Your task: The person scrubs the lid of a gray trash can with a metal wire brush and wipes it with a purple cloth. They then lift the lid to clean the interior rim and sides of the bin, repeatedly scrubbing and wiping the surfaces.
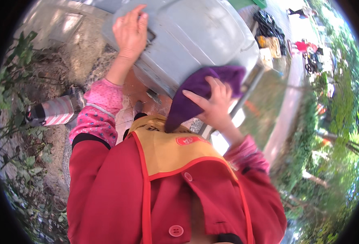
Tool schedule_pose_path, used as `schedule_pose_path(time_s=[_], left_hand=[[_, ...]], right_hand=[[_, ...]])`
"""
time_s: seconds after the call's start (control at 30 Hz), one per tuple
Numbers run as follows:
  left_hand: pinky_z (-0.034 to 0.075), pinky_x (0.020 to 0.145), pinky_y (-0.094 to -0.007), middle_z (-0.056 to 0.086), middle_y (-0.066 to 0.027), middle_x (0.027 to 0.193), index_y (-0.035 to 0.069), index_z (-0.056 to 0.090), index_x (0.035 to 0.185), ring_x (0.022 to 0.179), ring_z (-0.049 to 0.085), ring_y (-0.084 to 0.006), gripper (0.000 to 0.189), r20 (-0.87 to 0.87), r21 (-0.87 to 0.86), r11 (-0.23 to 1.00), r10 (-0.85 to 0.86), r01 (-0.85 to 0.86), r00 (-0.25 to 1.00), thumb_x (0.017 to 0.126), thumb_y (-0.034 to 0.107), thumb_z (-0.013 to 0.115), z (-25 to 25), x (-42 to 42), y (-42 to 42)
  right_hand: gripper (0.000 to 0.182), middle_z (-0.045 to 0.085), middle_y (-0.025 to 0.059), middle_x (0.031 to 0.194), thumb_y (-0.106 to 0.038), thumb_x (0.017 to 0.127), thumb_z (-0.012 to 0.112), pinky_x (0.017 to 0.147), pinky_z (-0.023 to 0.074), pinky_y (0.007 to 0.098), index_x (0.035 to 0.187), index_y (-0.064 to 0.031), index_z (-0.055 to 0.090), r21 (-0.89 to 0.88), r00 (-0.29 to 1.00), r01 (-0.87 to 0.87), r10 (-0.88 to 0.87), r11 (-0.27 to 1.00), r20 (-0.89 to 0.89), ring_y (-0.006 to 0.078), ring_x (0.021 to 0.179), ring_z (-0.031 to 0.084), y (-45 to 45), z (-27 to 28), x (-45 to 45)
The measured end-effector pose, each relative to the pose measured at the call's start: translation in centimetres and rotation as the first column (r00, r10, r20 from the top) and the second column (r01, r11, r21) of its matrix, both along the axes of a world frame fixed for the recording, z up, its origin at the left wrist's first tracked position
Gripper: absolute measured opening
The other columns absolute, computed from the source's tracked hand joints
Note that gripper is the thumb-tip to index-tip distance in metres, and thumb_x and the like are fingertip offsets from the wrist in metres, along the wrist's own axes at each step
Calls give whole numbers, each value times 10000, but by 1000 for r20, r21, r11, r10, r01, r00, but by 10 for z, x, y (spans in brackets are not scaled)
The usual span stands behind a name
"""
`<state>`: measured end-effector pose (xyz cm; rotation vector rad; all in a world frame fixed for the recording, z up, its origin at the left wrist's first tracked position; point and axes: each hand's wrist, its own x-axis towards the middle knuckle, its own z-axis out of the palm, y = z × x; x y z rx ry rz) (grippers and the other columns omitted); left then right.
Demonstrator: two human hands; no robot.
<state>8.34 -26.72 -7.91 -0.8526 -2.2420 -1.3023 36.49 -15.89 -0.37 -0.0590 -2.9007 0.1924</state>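
Before me is a large grey plastic bin lid [197, 36], apparently of a waste bin, with a ribbed front edge. My left hand [130, 33] lies over its left part, fingers stretched out, near a dark slot at the rim. No object shows in that hand. My right hand [214, 103] grips a purple cloth [191, 94] at the lid's near right edge. The cloth spreads over the rim, and one corner hangs down by my yellow apron [179, 155]. Part of the cloth is hidden under my fingers.
At left stand leafy shrubs [24, 122] and a post-like object with red and white stripes [57, 109]. Black bags [267, 27] and cardboard [272, 47] lie beyond the bin at right. People [304, 47] are on the path farther off. Reddish tiles [133, 88] lie underfoot.
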Motion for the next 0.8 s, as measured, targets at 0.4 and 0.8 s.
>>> schedule_pose_path(time_s=[0.4,0.8], left_hand=[[383,888,-360,574,-116,1203,66,346,1362,925,532,-252,460,92,336,905,-309,262,947,965,298,344,-5,-21,-19],[382,886,-378,595,-98,1150,62,403,1328,859,544,-239,436,92,306,936,-211,174,973,932,244,430,-16,-9,-21]], right_hand=[[500,499,94,1180,-413,747,673,934,321,505,1222,-368,522,243,938,305,-335,921,91,307,1130,460,33,0,-280],[265,506,133,1006,-167,620,676,789,375,433,883,-196,659,222,978,205,-189,953,-90,319,941,480,-19,7,-139]])
